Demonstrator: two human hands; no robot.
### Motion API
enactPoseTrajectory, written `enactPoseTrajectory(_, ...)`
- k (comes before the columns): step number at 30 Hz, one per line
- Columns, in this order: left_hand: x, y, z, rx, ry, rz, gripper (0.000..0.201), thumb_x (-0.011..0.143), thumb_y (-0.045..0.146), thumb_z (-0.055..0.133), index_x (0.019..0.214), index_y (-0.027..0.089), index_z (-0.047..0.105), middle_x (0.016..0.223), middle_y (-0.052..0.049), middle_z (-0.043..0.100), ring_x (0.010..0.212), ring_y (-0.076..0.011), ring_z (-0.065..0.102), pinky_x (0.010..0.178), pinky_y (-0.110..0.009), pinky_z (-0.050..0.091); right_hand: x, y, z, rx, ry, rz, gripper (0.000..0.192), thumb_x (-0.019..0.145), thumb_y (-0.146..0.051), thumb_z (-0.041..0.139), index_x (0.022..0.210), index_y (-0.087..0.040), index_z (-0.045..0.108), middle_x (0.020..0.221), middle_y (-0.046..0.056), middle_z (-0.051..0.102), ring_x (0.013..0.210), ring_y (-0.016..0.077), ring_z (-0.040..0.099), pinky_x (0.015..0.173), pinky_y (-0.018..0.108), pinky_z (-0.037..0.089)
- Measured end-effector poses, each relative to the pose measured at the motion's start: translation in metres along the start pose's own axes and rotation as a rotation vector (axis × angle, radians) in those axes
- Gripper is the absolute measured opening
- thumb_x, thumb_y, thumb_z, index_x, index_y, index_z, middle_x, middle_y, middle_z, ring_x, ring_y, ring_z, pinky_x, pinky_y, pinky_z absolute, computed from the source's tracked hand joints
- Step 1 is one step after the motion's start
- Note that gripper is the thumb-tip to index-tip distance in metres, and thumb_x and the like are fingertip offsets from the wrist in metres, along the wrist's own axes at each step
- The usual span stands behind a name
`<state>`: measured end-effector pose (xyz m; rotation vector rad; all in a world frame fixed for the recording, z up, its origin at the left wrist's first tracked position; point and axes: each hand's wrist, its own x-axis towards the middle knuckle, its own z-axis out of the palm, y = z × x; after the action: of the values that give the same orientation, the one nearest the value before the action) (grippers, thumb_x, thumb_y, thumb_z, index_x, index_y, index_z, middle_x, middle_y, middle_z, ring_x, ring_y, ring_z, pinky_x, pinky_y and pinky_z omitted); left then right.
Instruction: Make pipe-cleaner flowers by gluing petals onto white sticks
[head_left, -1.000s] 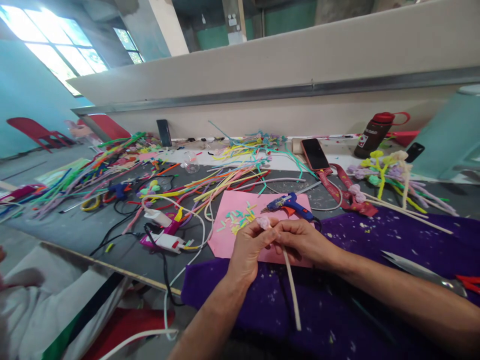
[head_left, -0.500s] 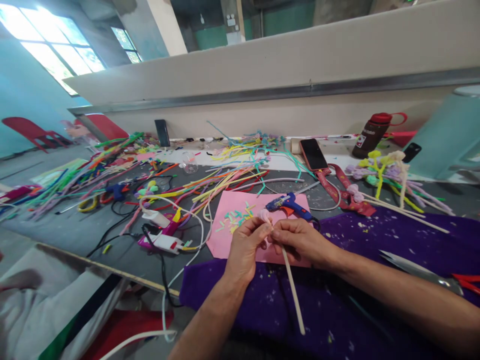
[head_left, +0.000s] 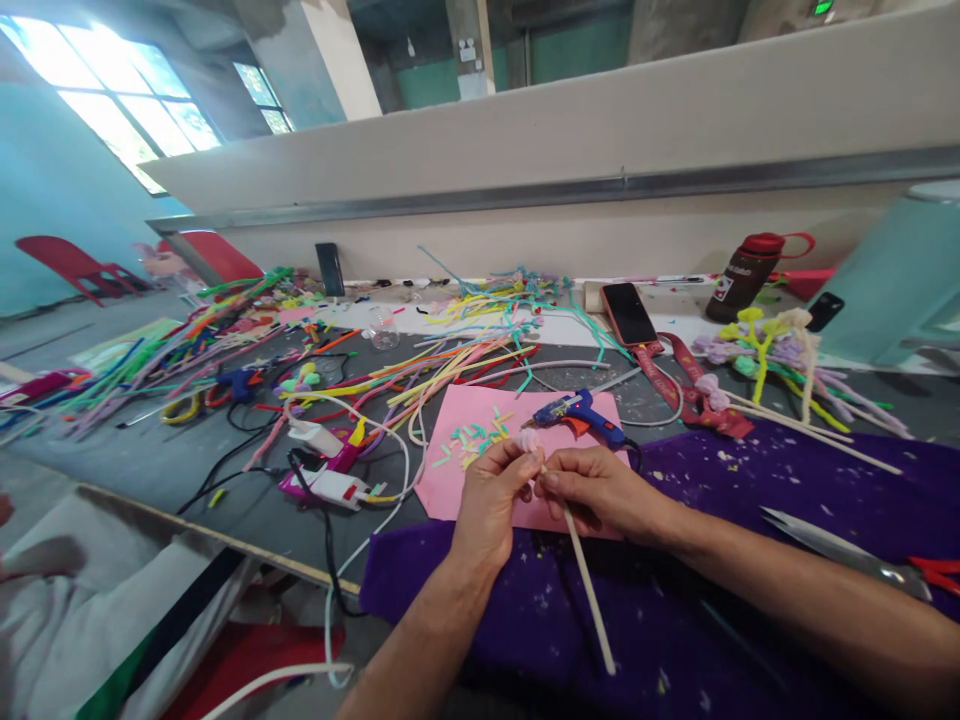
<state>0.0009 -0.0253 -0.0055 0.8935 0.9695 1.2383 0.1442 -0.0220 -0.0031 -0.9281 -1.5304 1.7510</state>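
Both my hands meet over the near edge of a pink sheet [head_left: 465,480]. My left hand [head_left: 489,505] pinches a small pale pink coiled bud [head_left: 527,440] at the top of a cream pipe-cleaner stem [head_left: 591,595]. My right hand [head_left: 604,492] grips that stem just below the bud. The stem runs down and to the right across the purple felt [head_left: 750,500]. A blue glue gun [head_left: 579,412] lies on the pink sheet just beyond my fingers.
Piles of coloured pipe cleaners [head_left: 420,365] cover the grey table. A phone [head_left: 628,312] with a red lanyard, a dark bottle [head_left: 746,272], finished chenille flowers [head_left: 780,350], white chargers [head_left: 326,470] with cables and scissors [head_left: 855,555] lie around. Another person's clothing shows at lower left.
My hands stay in place, only my fingers shift slightly on the bud. The stem's lower end has swung a little to the right.
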Motion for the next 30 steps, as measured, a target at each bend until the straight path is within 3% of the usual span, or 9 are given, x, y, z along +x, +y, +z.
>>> enactPoseTrajectory(8,-0.005,0.001,0.002,0.151,0.013,0.192,0.006,0.067,0.022,0.066,0.066,0.017,0.064,0.06,0.003,0.053,0.053,-0.0087,0.046,0.05,-0.02,0.037,-0.001,0.003,-0.002,-0.109,-0.004,-0.109,0.038,0.082,-0.048,0.049,0.065,-0.014,0.053,0.053,-0.004,0.046,0.042,0.0051,0.04,0.04,0.018,0.03)
enactPoseTrajectory(13,-0.012,0.007,0.006,0.367,0.09,0.414,0.003,0.065,0.017,0.068,0.064,0.019,0.065,0.071,-0.001,0.058,0.069,-0.0144,0.054,0.06,-0.023,0.042,0.0,0.005,-0.004,-0.218,0.006,-0.192,0.035,0.085,-0.046,0.046,0.073,-0.015,0.056,0.059,-0.003,0.048,0.047,0.0065,0.043,0.045,0.018,0.034)
enactPoseTrajectory(16,-0.014,0.01,0.008,0.417,0.129,0.463,0.005,0.063,0.016,0.068,0.063,0.02,0.066,0.07,-0.001,0.06,0.067,-0.0145,0.054,0.06,-0.023,0.041,0.001,0.005,-0.004,-0.198,0.017,-0.197,0.03,0.082,-0.045,0.052,0.077,-0.015,0.056,0.062,-0.002,0.05,0.049,0.0073,0.046,0.046,0.019,0.037)
enactPoseTrajectory(19,-0.013,0.009,0.006,0.419,0.104,0.453,0.005,0.063,0.016,0.067,0.064,0.02,0.066,0.072,-0.001,0.06,0.069,-0.0147,0.054,0.058,-0.023,0.04,0.001,0.004,-0.004,-0.149,0.044,-0.18,0.029,0.078,-0.045,0.057,0.076,-0.016,0.054,0.06,-0.003,0.051,0.045,0.0071,0.047,0.044,0.019,0.036)
enactPoseTrajectory(26,-0.007,0.001,0.001,0.16,-0.017,0.199,0.012,0.063,0.025,0.069,0.07,0.018,0.063,0.07,0.002,0.055,0.052,-0.0098,0.051,0.05,-0.023,0.041,0.0,0.004,-0.004,-0.146,0.008,-0.18,0.033,0.083,-0.045,0.049,0.07,-0.015,0.057,0.057,-0.004,0.051,0.042,0.0058,0.046,0.041,0.018,0.033)
enactPoseTrajectory(30,-0.007,0.003,0.002,0.14,-0.088,0.151,0.013,0.067,0.027,0.067,0.074,0.017,0.064,0.069,0.002,0.054,0.05,-0.0089,0.05,0.048,-0.023,0.04,-0.001,0.002,-0.004,-0.062,-0.036,-0.144,0.033,0.083,-0.044,0.05,0.071,-0.015,0.057,0.054,-0.005,0.05,0.041,0.0052,0.045,0.04,0.017,0.031)
